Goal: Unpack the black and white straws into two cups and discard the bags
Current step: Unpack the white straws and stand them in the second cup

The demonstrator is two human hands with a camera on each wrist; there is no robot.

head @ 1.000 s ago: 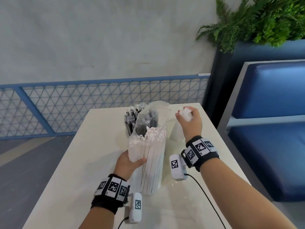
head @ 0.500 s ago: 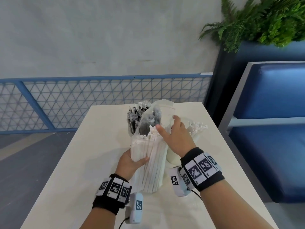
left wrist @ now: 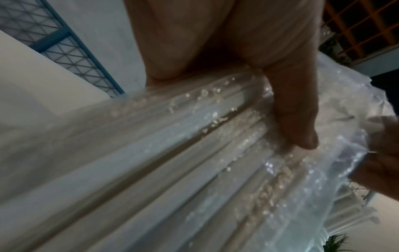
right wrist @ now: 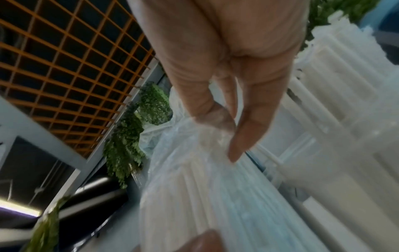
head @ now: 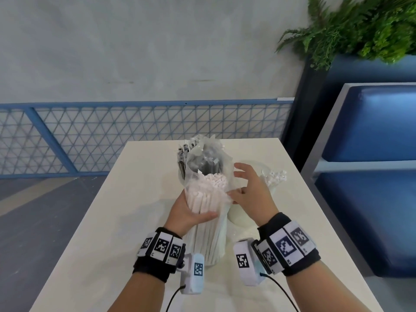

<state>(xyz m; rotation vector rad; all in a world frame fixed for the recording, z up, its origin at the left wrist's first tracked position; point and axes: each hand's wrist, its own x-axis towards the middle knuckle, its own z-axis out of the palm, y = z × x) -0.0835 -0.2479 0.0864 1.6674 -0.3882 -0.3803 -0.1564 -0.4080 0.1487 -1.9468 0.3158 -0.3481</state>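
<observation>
A clear plastic bag of white straws (head: 209,233) stands upright on the table, its top open. My left hand (head: 191,212) grips it round the middle, thumb (left wrist: 295,119) pressed on the film. My right hand (head: 247,192) is at the bag's right upper edge, where thumb and fingers (right wrist: 244,136) pinch the plastic (right wrist: 194,196). Just right of the bag stands a translucent cup (head: 243,217) holding some white straws (head: 272,176). Behind the bag, a cup of black straws (head: 182,158) is mostly hidden.
The white table (head: 112,221) has bare room to the left and front. A blue bench (head: 371,199) stands close on the right, with a planter of ferns (head: 360,25) behind it. A blue mesh railing (head: 112,136) runs along the far side.
My right hand held a bunch of white straws over the right cup, left them there, then came back left to the bag's open top. The left hand kept its grip.
</observation>
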